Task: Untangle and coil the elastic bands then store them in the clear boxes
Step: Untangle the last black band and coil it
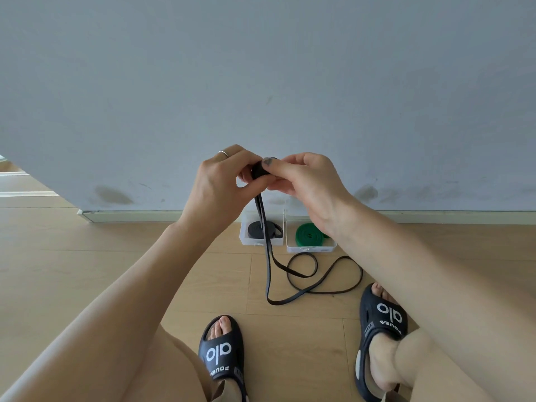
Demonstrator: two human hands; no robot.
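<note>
Wall [261, 68] fills the upper view; wood floor [87, 256] below. Two slippers [222, 355], one per foot. Left hand [223, 181] and right hand [304, 181], fingers curled, pinch the small rolled start of a black band [268, 256]; its tail hangs down, crossing in front of the left box, and loops on the floor. Two clear boxes at the wall: left box [243, 237] holds one coiled black band, right box [310, 248] one coiled green band [309, 235]. Three bands total.

The band [268, 256] hanging below the fingers [271, 166] looks like matt black rubber; boxes [311, 248] are clear glossy plastic; floor [116, 256] is smooth pale wood; wall [261, 68] is matt, scuffed paint; slides [222, 355] matt foam.
</note>
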